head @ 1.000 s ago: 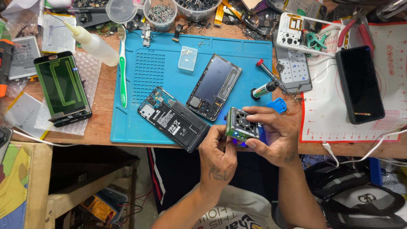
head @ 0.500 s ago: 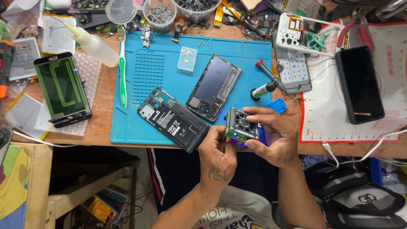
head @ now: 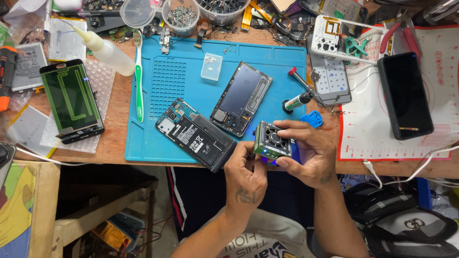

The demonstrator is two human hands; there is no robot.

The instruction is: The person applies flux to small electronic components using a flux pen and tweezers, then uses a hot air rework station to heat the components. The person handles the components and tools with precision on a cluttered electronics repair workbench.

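A small square grey metal box with a round fan grille (head: 272,139) is gripped by the left hand (head: 246,179) and right hand (head: 306,153) at the blue silicone work mat (head: 181,81) edge; apparently unsupported, it could be dropped onto the opened black phone (head: 198,141).

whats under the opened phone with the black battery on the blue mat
The opened phone lies flat on the blue mat, its lower corner overhanging the edge beside the left hand. Whatever lies directly beneath it is covered.

Bright, even light — sharp focus, soft shadows, slight edge distortion.
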